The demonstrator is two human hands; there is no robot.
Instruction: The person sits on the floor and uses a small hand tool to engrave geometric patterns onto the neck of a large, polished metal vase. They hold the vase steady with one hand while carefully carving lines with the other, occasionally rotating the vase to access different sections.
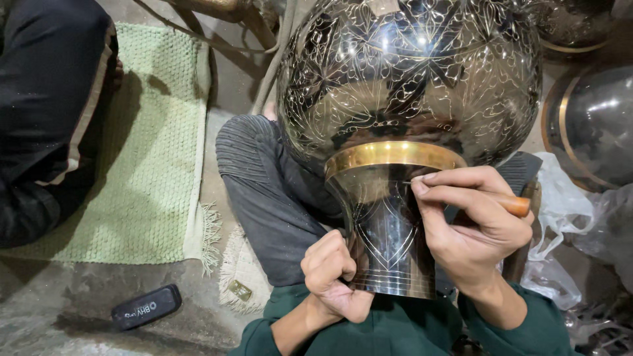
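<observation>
Two hands: both work on one large dark metal vase point(402, 99) that fills the centre and upper centre of the frame.
Vase, place: it lies across the person's lap, over the grey trouser leg point(264, 191), with its round body toward the top of the frame and its narrow neck toward the bottom.
Vase, long axis: runs roughly top to bottom of the frame; the open neck end points at the wearer's green sleeves point(395, 329).
Vase, surface: glossy black with fine engraved floral lines on the body, a brass band point(393, 155) where body meets neck, and pointed line work on the neck.
Left hand point(331, 273): fingers curled tight together into a fist, pressed against the lower left of the neck.
Right hand point(471, 221): fingers close together, pinching a thin tool with a wooden handle point(517, 206); the tip meets the neck just below the brass band.
Labelled item: a small black oblong case point(146, 306) with pale lettering lies on the floor, lower left of the frame, well apart from the hands.
Packaging: crumpled clear plastic bags point(560, 217) at right, beside the right hand.
Other vessels: more dark rounded metal pieces point(593, 125) at upper right.
Floor covering: a green mat point(151, 151) at left, with another person's dark sleeve point(46, 99) at upper left.
</observation>
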